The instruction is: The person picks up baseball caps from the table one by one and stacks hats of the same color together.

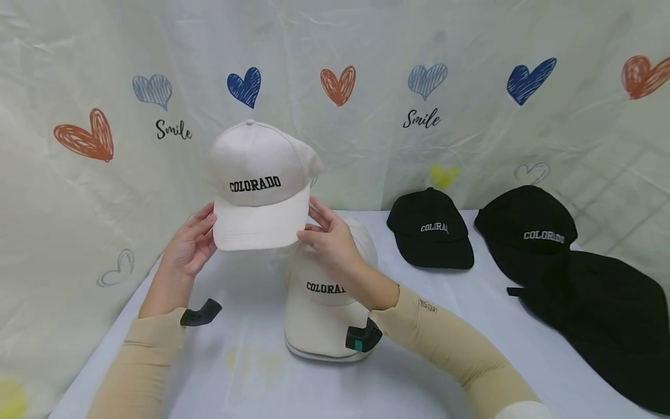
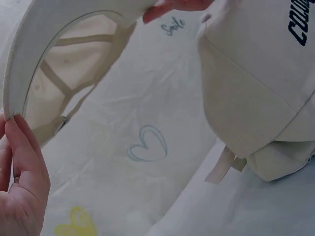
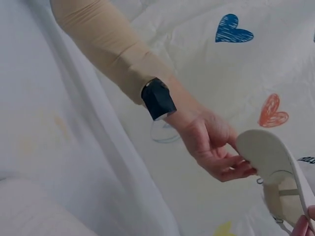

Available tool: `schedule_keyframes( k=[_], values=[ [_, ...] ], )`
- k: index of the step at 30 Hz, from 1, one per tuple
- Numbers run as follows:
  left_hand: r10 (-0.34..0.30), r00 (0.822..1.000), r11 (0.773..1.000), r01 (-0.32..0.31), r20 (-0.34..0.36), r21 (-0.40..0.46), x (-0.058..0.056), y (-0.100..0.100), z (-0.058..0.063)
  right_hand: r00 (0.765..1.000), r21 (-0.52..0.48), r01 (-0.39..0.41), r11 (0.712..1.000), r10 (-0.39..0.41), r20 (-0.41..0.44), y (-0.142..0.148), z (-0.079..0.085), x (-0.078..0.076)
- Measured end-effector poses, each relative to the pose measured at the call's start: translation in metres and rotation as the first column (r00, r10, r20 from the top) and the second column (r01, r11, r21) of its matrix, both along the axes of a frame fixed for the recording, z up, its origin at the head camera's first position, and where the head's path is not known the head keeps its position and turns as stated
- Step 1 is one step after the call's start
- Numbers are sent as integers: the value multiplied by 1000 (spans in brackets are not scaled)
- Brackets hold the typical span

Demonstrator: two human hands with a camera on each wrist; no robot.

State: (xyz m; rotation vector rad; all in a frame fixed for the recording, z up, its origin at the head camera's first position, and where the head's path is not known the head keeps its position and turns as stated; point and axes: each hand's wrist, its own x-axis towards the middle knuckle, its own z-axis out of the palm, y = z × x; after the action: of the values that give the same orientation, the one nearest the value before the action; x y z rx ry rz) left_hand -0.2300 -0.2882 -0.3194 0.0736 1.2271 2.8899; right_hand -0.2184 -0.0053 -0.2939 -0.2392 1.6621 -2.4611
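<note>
A cream baseball cap (image 1: pixel 256 157) lettered COLORADO is held up off the table, its brim toward me. My left hand (image 1: pixel 192 241) pinches the left edge of the brim; in the left wrist view the thumb and fingers (image 2: pixel 22 147) close on that edge. On the brim's other side my right hand (image 1: pixel 335 235) pinches the right corner. The cap's hollow inside and rear strap show in the left wrist view. Below and behind my right forearm sits a stack of cream caps (image 1: pixel 319 320), partly hidden by that hand and wrist.
Toward the right lie several black COLORADO caps: one alone (image 1: pixel 430 230), another (image 1: pixel 528 227) beside it, and a black cap (image 1: pixel 617 302) overlapping that one at the near right. A white cloth covers the table (image 1: pixel 235 372). Behind hangs a curtain (image 1: pixel 293 35) printed with hearts.
</note>
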Motion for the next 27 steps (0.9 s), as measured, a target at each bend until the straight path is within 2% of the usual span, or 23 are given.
schedule_keyframes(
  k=[7, 13, 18, 27],
  values=[
    [-6, 999, 1000, 7, 41, -16, -1, 15, 2, 999, 26, -39, 999, 39, -3, 18, -1, -3],
    [-12, 1000, 999, 13, 18, -48, -1, 28, 4, 993, 77, -117, 990, 119, -15, 40, 0, -8],
    [-42, 999, 998, 42, 10, -46, -2, 39, 5, 988, 125, -139, 982, 146, -46, 58, 0, -11],
    [-94, 995, 992, 91, -30, -92, -4, 57, 7, 977, 127, -174, 977, 187, -99, 84, -4, -9]
  ],
)
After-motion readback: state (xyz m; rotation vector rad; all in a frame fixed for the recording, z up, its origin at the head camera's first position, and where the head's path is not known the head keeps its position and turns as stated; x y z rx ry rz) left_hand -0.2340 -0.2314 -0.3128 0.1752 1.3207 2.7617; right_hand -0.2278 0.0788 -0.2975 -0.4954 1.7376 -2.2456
